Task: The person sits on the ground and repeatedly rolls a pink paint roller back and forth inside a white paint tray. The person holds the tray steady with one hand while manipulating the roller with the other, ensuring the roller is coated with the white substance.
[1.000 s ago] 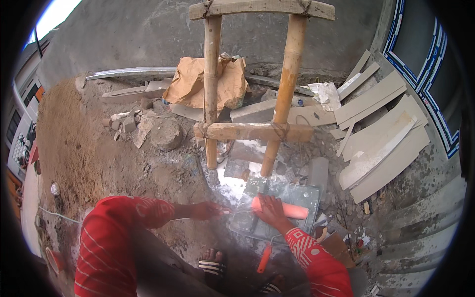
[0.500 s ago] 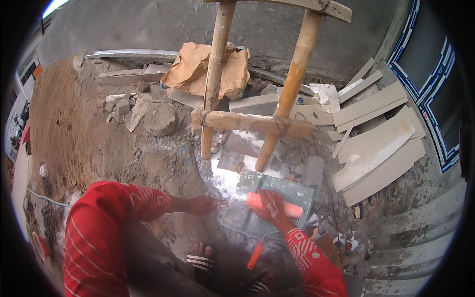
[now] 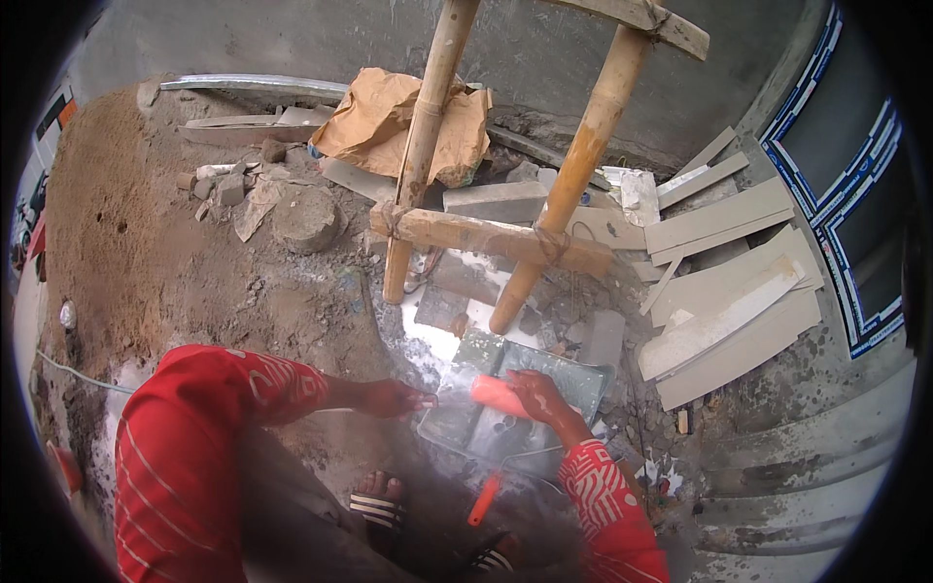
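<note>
A paint roller with a salmon-pink sleeve (image 3: pixel 498 396) lies across a grey-green paint tray (image 3: pixel 575 377). My right hand (image 3: pixel 540 396) is closed over the right part of that sleeve, hiding its far end. From the roller a bent wire frame runs down to an orange handle (image 3: pixel 483 498) below the tray's near edge. At the tray's left edge is my left hand (image 3: pixel 394 399), its fingers pressed together. Something small and pale shows at the fingertips, too blurred to name. Haze covers the tray's lower left, so its contents are unclear.
A bamboo ladder (image 3: pixel 554 243) stands just beyond the tray, over spilled white powder (image 3: pixel 428 335). Cut boards (image 3: pixel 729 321) pile up at the right. A crumpled brown paper sack (image 3: pixel 374 121) lies by the wall. My sandalled foot (image 3: pixel 377 496) is near the tray.
My right hand has shifted rightward along the roller sleeve and now covers its right end. My left hand stays by the tray's left edge. The whole view has moved slightly.
</note>
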`<act>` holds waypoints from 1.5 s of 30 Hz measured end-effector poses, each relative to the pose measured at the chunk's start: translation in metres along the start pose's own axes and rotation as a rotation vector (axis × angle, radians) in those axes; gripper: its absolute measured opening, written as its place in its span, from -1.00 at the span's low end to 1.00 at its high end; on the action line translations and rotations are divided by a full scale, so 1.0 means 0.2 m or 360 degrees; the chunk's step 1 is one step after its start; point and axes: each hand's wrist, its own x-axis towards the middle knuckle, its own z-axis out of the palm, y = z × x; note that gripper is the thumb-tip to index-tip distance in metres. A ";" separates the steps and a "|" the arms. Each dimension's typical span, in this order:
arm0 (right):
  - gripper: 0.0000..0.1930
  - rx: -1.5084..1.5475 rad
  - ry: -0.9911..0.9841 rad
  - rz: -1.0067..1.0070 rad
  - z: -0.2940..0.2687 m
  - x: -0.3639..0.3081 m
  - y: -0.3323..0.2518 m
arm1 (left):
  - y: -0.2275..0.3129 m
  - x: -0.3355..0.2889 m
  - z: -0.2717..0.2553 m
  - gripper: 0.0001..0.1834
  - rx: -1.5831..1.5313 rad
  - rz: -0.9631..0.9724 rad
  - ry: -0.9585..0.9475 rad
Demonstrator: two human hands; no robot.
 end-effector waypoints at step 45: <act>-0.61 -0.0610 -0.0181 0.0194 -0.33 -0.42 0.18 | -0.15 0.02 0.23 -0.64 -0.0489 0.0076 -0.0250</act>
